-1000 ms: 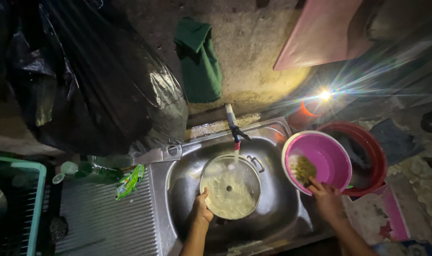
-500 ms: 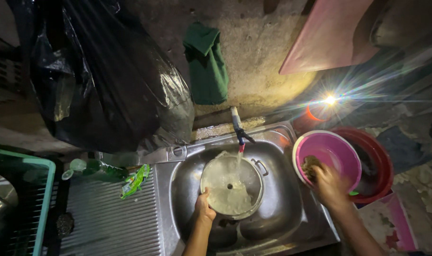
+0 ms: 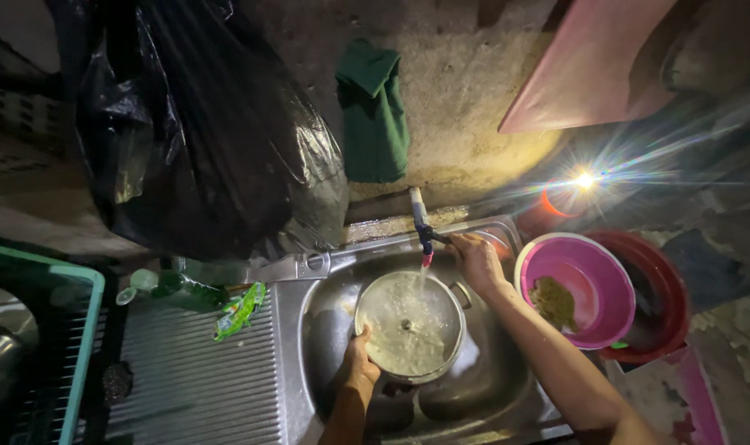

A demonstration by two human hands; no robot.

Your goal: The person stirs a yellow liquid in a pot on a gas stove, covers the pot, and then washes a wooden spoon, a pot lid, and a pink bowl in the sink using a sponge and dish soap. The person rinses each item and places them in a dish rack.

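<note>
Head view: your left hand (image 3: 360,363) grips the near rim of the pot lid (image 3: 409,325), held in the steel sink (image 3: 325,321) under the running tap (image 3: 422,227). Your right hand (image 3: 476,259) is closed on the tap handle, just beyond the lid. A pink bowl (image 3: 585,280) sits to the right.

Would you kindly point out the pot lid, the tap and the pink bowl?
pot lid (image 3: 409,325), head view, on its wet middle.
tap (image 3: 422,222), head view, on its spout.
pink bowl (image 3: 593,276), head view, on its bare inner wall.
</note>
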